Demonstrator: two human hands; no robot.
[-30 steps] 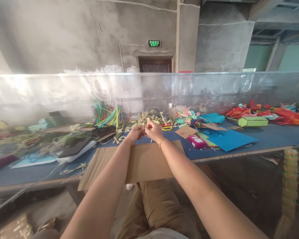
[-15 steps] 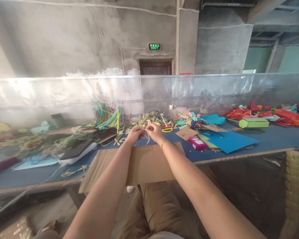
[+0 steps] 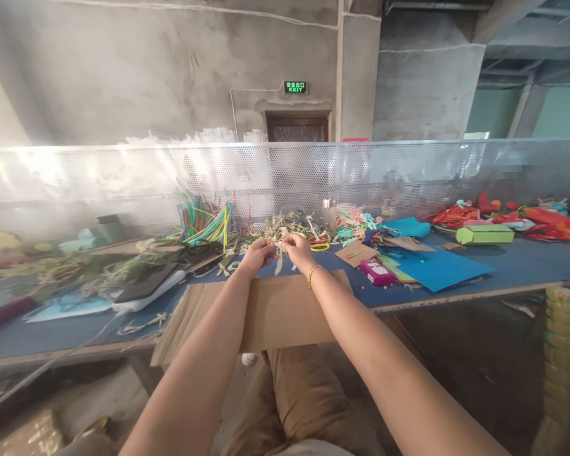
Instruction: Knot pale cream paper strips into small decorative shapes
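My left hand [image 3: 261, 254] and my right hand [image 3: 296, 249] come together above the near part of the blue table. Both are closed, pinching a pale straw-coloured strip [image 3: 278, 265] between them, its loose end hanging down. A gold bracelet circles my right wrist. Beneath my forearms a brown cardboard sheet [image 3: 285, 310] lies over the table's front edge and above my lap. Just beyond my hands spreads a heap of dry, greenish-tan strips [image 3: 292, 225].
Coloured pipe cleaners [image 3: 204, 221] stand at the back left. To the right lie a magenta box [image 3: 377, 271], blue sheets [image 3: 449, 267], a yellow ring [image 3: 320, 247] and a green box [image 3: 484, 234]. A perforated metal screen [image 3: 247, 171] runs behind the table [image 3: 527, 266].
The fingers of my right hand have shifted slightly, and more of the pale strip shows hanging between my hands. The cardboard stays in place.
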